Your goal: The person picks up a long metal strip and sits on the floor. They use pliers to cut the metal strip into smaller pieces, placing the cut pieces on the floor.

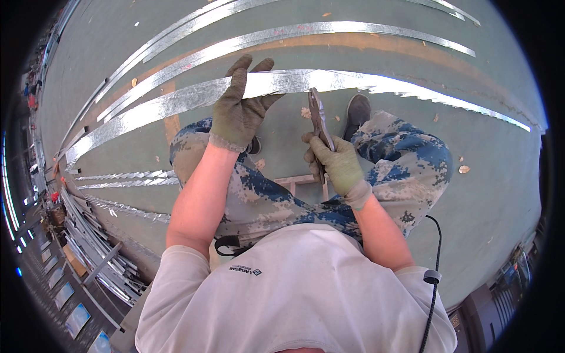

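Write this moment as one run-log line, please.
Left hand: holds metal strip | right hand: grips plier-like tool, tip at strip's near edge | floor: other strips beyond

Bright light, white glare on metal strip [294, 82]

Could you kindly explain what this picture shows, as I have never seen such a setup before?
There is no robot here: a person works by hand. A wide fisheye camera on the person's head looks down, and its lens bends straight edges. The left hand, in an olive-brown glove, holds a long, flat, shiny silver metal strip. The similarly gloved right hand grips a grey metal plier-like tool, its tip at the strip's lower edge. Further long silver metal strips lie on the grey-green floor beyond.
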{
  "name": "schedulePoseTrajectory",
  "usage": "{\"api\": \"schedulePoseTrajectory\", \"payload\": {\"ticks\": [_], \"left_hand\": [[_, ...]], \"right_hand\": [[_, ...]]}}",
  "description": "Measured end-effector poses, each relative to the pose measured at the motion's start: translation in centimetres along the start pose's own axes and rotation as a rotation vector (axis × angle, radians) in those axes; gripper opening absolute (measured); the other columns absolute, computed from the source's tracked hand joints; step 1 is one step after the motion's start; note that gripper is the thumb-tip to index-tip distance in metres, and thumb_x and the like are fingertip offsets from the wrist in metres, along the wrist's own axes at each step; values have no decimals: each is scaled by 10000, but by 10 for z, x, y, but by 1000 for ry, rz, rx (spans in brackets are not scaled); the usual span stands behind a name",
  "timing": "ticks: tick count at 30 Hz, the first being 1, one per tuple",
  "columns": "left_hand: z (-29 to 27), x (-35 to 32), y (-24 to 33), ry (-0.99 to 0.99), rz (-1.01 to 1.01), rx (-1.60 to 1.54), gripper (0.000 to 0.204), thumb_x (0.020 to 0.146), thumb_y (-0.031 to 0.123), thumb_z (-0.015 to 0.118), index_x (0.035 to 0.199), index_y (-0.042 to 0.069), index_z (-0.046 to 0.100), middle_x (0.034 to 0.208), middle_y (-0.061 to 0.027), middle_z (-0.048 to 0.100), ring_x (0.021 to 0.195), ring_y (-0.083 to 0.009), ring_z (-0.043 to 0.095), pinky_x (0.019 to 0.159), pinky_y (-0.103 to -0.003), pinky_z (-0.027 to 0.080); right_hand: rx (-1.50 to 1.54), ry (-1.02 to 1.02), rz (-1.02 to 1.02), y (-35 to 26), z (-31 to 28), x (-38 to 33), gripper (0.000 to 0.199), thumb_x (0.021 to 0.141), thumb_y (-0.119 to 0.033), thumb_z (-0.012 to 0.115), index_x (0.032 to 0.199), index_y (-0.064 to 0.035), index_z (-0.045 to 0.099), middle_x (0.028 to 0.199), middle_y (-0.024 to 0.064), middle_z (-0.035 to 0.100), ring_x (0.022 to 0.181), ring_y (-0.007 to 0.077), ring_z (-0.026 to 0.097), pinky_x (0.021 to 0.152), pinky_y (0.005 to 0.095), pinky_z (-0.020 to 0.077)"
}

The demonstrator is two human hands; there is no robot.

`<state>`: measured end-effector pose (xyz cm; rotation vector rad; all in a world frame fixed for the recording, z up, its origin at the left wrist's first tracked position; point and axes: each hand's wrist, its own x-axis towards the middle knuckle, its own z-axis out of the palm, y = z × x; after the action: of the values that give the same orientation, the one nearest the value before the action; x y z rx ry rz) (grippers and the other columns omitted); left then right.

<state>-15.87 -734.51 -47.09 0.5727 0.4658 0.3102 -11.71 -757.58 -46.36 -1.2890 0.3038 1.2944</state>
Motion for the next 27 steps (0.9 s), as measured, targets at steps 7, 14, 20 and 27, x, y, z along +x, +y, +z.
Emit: {"api": "schedulePoseTrajectory", "payload": {"ticks": [7, 14, 20, 27], "left_hand": [[3, 1, 1, 48, 8, 38, 361, 1067, 251, 510, 1386, 86, 472, 1356, -226, 575, 1187, -347, 640, 1004, -508, 588], [-3, 4, 1, 55, 27, 26, 360, 1064, 222, 516, 1386, 68, 470, 1366, -245, 565, 1212, -367, 625, 995, -511, 599], [-5, 7, 2, 20, 32, 21, 348, 1064, 214, 513, 1375, 60, 480, 1356, -243, 575, 1216, -361, 623, 990, -520, 601], [0, 7, 4, 62, 31, 56, 348, 1061, 204, 519, 1376, 58, 489, 1354, -236, 576, 1212, -353, 626, 996, -515, 599]], "right_hand": [[-56, 16, -5, 0, -7, 6, 282, 1021, -304, 636, 1145, -57, 694, 762, -8, 610, 528, 51, 500, 458, 232, 397], [-111, 23, -20, -3, -9, 8, 308, 1035, -337, 611, 1145, -64, 702, 742, -20, 604, 529, 41, 516, 445, 216, 385], [-130, -15, -18, -4, -11, 10, 285, 1033, -301, 613, 1180, -69, 688, 775, -15, 608, 565, 41, 508, 476, 213, 385], [-435, 149, -182, 15, -15, 22, 336, 995, -307, 618, 1186, -33, 654, 838, 185, 660, 739, 273, 626, 728, 402, 509]]}}
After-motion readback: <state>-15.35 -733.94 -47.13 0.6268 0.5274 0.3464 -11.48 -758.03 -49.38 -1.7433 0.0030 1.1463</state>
